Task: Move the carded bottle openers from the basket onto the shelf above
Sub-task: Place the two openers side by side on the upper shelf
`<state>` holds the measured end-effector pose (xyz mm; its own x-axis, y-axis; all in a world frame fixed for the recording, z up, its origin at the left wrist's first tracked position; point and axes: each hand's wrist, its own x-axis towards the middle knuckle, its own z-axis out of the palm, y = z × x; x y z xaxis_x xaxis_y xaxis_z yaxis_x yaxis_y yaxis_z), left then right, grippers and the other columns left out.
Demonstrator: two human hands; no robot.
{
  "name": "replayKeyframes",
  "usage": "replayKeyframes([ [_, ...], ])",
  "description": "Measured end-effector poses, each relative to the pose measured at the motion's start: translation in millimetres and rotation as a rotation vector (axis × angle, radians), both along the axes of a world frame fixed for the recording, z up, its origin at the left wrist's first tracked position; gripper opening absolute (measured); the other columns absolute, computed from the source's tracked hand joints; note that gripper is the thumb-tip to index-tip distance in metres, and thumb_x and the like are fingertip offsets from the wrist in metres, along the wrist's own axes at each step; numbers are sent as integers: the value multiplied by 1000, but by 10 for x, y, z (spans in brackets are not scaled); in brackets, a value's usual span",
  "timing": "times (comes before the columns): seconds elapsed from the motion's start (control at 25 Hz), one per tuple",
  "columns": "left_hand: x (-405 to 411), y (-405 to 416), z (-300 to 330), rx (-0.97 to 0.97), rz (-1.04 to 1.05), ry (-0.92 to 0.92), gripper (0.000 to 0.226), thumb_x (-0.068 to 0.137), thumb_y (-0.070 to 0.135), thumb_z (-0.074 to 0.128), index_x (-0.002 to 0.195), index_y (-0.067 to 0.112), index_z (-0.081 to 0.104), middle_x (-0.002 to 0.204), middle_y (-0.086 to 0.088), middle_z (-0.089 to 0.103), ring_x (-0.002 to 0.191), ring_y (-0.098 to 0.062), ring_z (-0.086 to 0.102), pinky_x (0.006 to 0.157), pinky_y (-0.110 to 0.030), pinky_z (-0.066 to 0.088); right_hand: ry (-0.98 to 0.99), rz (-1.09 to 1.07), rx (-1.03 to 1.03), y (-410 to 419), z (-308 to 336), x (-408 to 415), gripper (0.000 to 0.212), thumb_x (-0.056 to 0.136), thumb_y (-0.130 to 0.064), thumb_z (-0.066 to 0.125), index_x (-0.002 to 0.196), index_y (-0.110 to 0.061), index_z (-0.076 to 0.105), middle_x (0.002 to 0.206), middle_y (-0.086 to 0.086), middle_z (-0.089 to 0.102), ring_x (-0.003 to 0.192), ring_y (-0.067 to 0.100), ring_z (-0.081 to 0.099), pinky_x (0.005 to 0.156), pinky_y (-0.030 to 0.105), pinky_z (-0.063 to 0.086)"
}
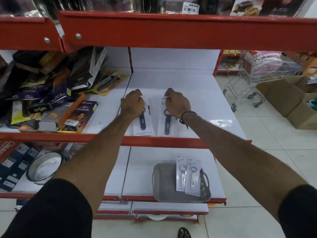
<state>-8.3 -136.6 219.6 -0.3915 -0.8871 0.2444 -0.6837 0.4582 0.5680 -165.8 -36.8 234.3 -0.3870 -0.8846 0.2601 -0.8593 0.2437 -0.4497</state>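
Note:
Two carded navy bottle openers lie flat on the white shelf (197, 93). My left hand (133, 104) pinches the top edge of the left card (143, 125). The top of the right card (167, 126) is pinched by my right hand (178, 104), which wears a dark wrist cord. On the shelf below, a grey plastic basket (163, 182) holds two more carded openers with white handles (181, 176) (193, 181), leaning upright against its right side.
A jumble of boxed and carded goods (51, 97) covers the left half of the same shelf. A red shelf lip (171, 30) overhangs above. A wire trolley (253, 79) and cardboard boxes (291, 100) stand on the tiled floor to the right.

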Motion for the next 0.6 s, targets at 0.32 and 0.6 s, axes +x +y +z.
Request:
replayKeyframes([
  [0.32,-58,78,-146,-148,-117,-232,32,95,16,43,118,10,65,118,-15,64,114,-36,54,96,-49,36,46,50,29,-22,-117,114,24,92,-10,40,109,-11,56,100,9,71,89,34,63,72,34,37],
  [0.6,196,407,-105,-156,-88,-517,57,100,31,42,155,19,32,166,-8,25,152,-30,22,118,-66,12,181,34,238,309,-87,232,58,93,-20,43,151,-21,34,145,5,54,137,30,44,114,58,25],
])
